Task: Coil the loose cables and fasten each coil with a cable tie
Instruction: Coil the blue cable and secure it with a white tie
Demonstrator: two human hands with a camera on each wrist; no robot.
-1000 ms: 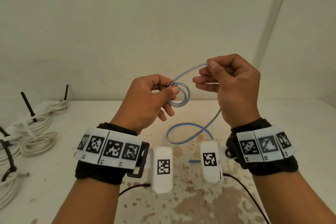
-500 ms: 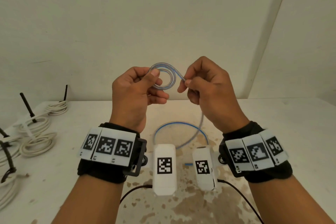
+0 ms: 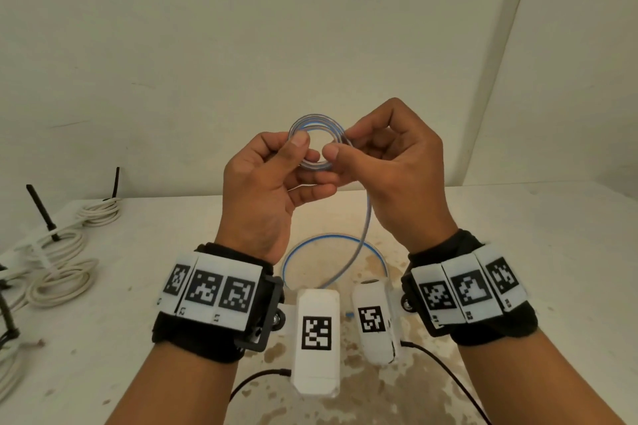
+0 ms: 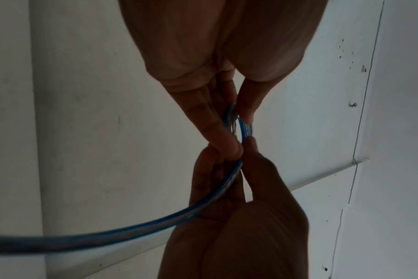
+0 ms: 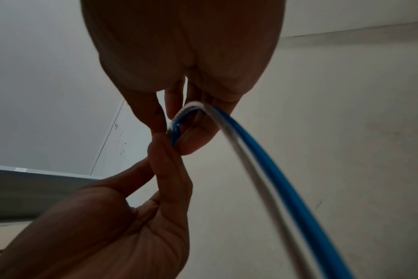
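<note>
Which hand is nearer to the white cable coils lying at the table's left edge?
The left. The left hand is raised on the side of the white cable coils, but apart from them. The right hand is farther, beyond the left hand.

Plain off-white wall (image 3: 207, 45) behind the grip, meeting a second wall (image 3: 580, 79) at a corner up and right of it. Below the grip, a white table (image 3: 518, 235) with brown stains (image 3: 379, 383) on the near part. Light dim, even. Wrist views: thin seam lines, small dark marks on wall.
</note>
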